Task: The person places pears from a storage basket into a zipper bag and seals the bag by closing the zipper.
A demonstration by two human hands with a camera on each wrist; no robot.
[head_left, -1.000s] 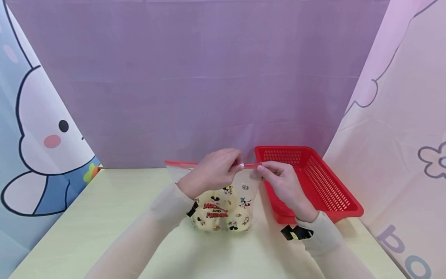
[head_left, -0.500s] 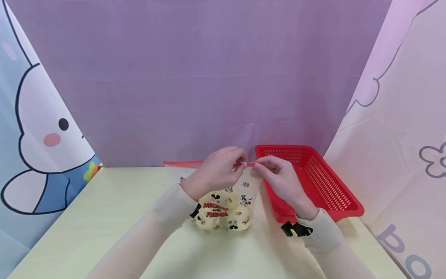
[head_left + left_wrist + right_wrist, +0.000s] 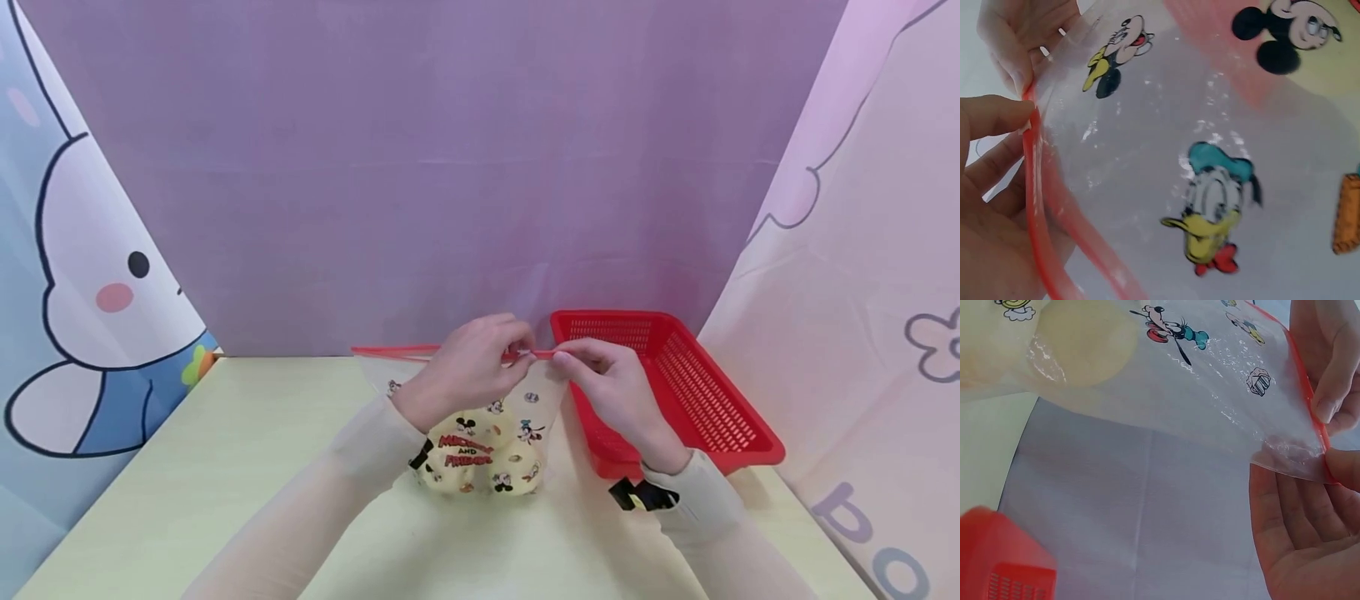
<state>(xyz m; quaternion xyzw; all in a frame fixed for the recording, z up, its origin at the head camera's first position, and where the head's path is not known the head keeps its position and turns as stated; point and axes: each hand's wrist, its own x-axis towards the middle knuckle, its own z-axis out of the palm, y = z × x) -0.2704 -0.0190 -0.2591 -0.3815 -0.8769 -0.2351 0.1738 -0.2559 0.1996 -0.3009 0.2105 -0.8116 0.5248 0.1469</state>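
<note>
A clear zip bag (image 3: 467,454) printed with cartoon characters hangs upright in the head view, with pale yellow round things bulging inside its lower part. Red zip strips (image 3: 386,351) run along its top. My left hand (image 3: 472,367) pinches this zip right of its middle, at a small white piece mostly covered by the fingers. Close beside it, my right hand (image 3: 618,396) pinches the zip's right end between thumb and fingers. In the left wrist view, the red strips (image 3: 1038,231) part into two below my left thumb.
A red perforated plastic basket (image 3: 705,400) stands behind my right hand on the pale table (image 3: 225,433). Behind the table hangs a purple cloth (image 3: 450,167). Cartoon-printed cloths (image 3: 97,333) enclose both sides.
My left hand has slid slightly right along the zip, closer to my right hand. Left of it, the two red strips show more apart. The basket stays in place.
</note>
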